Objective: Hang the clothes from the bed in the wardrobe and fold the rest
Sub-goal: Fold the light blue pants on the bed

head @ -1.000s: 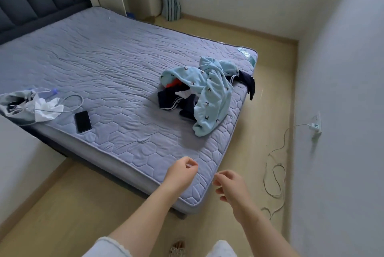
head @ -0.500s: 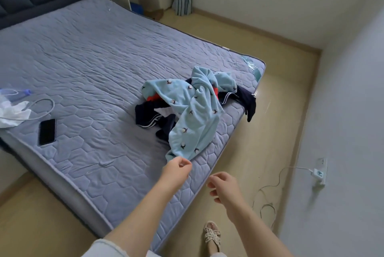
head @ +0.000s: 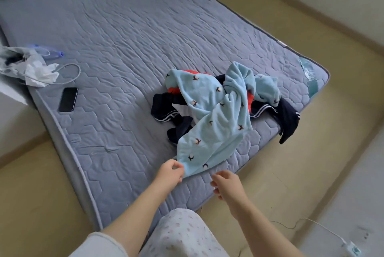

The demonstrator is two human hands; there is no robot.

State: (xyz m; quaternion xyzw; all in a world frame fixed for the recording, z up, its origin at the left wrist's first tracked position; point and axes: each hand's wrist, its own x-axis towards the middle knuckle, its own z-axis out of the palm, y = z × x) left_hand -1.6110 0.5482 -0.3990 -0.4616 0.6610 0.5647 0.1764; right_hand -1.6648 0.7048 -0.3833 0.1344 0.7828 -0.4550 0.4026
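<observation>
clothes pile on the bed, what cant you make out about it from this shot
- Head view: the light blue printed garment covers most of the dark navy striped clothes and the red piece, so their count and type are unclear.
- Whether the left hand pinches the blue hem or only touches it.
- The wardrobe is out of frame.

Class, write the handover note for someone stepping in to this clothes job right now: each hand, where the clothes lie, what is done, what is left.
Left hand: fingers pinch the near hem of the light blue garment.
Right hand: loosely curled, holding nothing, just beside that hem.
Clothes: all in one heap near the foot corner of the bed; the blue piece lies on top, over the navy striped clothes and a red piece. One navy piece hangs over the mattress edge.
Done: nothing hung or folded yet.
Left: lift the blue garment free, sort the heap, hang what belongs in the wardrobe, fold the rest. The wardrobe is not in view.
</observation>
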